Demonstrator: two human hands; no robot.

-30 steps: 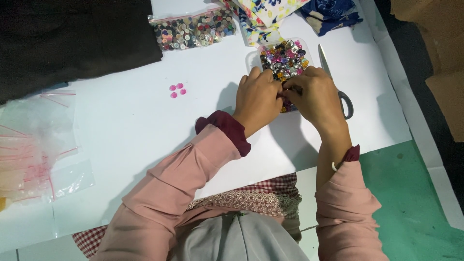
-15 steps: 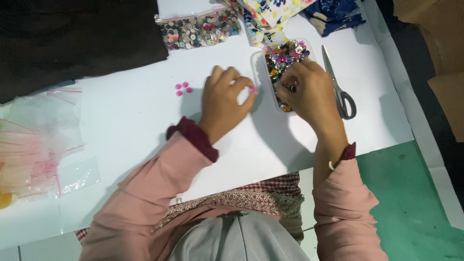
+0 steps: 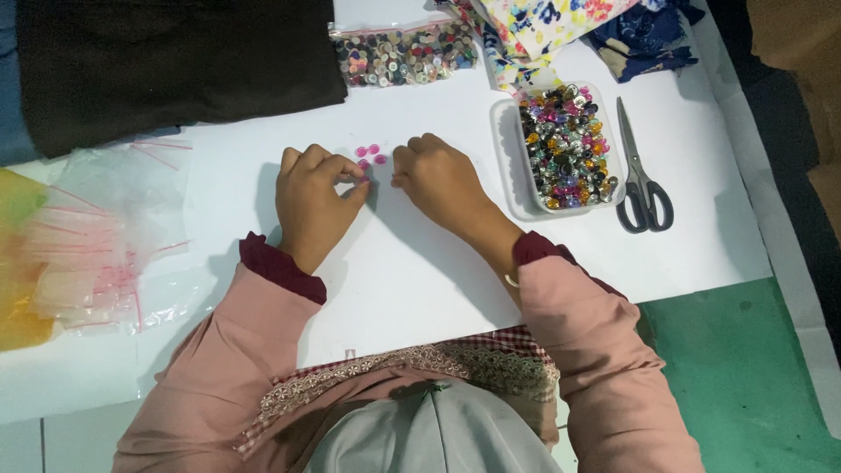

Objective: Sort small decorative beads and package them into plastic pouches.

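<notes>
Head view: pink buttons (image 3: 370, 156) lie on white table (image 3: 263, 188), between left hand (image 3: 311, 203) and right hand (image 3: 441, 180), both pinched at them. Judged light, hard, slippery (best nipped by rims).

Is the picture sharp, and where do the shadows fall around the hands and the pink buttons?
Head view: evenly lit and sharp; soft shadows fall left of the left hand, the right hand and the clear tray; the pink buttons look crisp; no strong glare on the white table.

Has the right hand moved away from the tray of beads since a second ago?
Yes. The right hand has left the tray of beads and moved left across the white table to the pink buttons.
</notes>
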